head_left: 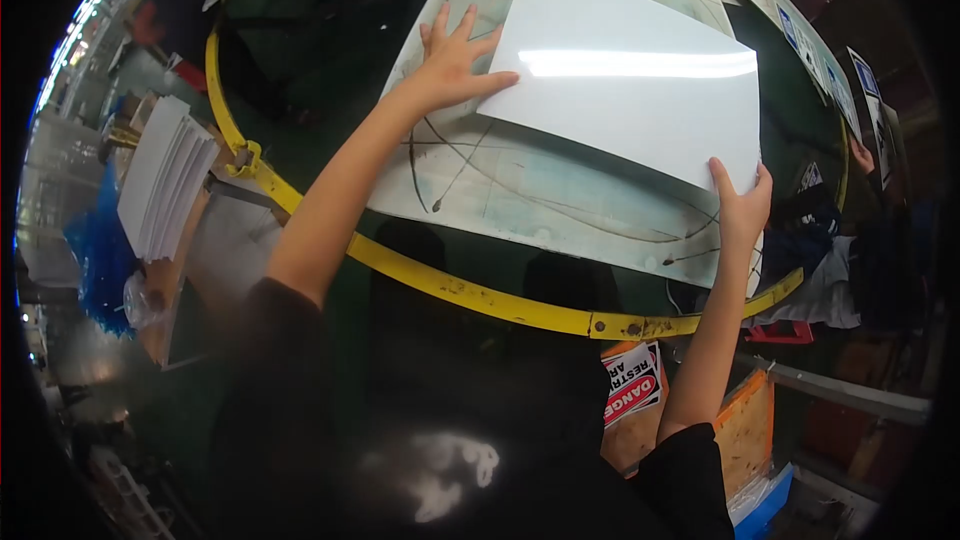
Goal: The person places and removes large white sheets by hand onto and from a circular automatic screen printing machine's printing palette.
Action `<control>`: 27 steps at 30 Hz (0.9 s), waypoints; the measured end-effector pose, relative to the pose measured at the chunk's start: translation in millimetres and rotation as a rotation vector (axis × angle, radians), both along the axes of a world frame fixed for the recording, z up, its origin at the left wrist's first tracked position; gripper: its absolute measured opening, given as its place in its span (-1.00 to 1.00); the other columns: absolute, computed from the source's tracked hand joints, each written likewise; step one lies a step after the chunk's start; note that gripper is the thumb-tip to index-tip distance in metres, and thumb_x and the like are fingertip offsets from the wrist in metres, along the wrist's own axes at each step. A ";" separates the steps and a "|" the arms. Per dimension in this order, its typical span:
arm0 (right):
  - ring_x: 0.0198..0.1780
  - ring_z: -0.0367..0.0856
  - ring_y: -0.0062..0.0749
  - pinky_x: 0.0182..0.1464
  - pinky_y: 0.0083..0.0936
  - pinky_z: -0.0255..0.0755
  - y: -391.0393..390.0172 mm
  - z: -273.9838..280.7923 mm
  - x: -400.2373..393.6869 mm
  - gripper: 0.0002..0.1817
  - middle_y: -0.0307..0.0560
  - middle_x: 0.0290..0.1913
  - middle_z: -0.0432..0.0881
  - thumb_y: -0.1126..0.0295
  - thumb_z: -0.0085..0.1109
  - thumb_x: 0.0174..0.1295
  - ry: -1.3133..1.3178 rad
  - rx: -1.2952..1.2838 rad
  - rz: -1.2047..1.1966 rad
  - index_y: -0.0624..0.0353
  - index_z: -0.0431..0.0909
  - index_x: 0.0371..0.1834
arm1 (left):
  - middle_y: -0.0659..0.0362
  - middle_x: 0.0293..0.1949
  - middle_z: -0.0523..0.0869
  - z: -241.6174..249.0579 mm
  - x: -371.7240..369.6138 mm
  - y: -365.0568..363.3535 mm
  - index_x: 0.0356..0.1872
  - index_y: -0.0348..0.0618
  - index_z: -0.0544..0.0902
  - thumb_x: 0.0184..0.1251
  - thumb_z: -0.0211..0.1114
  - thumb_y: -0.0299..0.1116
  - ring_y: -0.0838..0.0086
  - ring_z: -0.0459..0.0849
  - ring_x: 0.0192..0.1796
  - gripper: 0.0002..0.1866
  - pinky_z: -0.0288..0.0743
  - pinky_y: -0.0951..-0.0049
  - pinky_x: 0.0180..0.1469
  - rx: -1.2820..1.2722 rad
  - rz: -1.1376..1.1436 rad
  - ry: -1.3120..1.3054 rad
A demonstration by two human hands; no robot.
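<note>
A glossy white sheet lies tilted over a pale, stained board that is marked with dark curved lines. My left hand is at the sheet's left edge, its fingers spread over the board and its thumb touching the sheet. At the sheet's near right corner is my right hand, with the thumb on the edge and a finger along the right side. That corner sits between them; the other fingers are hidden. A bright strip of light reflects across the sheet.
A yellow curved rail runs between my body and the board. Stacked white sheets stand at left beside blue plastic. Printed danger signs lie below right. Another person's hand is at far right, near more boards.
</note>
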State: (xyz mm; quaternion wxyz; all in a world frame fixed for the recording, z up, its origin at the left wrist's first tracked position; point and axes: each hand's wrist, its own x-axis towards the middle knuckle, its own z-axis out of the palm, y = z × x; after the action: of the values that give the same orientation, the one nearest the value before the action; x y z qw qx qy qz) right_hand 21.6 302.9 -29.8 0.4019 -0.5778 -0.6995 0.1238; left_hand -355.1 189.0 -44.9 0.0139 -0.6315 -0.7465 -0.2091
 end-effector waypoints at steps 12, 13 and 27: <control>0.06 0.49 -0.09 0.14 -0.36 0.31 23.6 -24.5 -15.2 -0.14 0.25 0.02 0.50 0.06 0.46 -0.17 -0.051 -0.065 0.006 0.51 0.34 0.09 | -0.07 0.46 -0.18 -28.5 -19.2 11.2 0.19 0.19 0.52 -0.13 0.20 0.44 -0.18 -0.55 0.42 -0.16 -0.74 -0.37 0.21 -0.084 0.024 0.011; 0.05 0.51 -0.13 0.13 -0.40 0.33 23.6 -25.2 -15.4 -0.15 0.23 0.00 0.52 0.08 0.47 -0.16 -0.060 -0.063 0.002 0.52 0.34 0.08 | -0.05 0.47 -0.18 -28.1 -19.8 10.8 0.18 0.20 0.52 -0.14 0.20 0.44 -0.18 -0.55 0.42 -0.16 -0.74 -0.38 0.20 -0.088 0.026 0.017; -0.04 0.56 -0.02 0.03 -0.33 0.39 30.9 -33.7 -17.9 -0.13 0.26 -0.09 0.56 0.02 0.49 -0.24 -0.086 -0.071 0.024 0.50 0.38 0.02 | 0.10 0.48 -0.11 -25.0 -7.0 8.8 0.14 0.25 0.56 -0.16 0.26 0.38 -0.18 -0.46 0.44 -0.23 -0.63 -0.52 0.16 -0.076 0.161 0.124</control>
State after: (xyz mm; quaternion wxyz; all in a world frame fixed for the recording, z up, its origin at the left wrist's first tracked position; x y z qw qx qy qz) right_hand 3.7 333.8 -63.5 0.3490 -0.5883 -0.7181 0.1283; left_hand -362.1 197.8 -69.8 0.0530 -0.5815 -0.7998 -0.1392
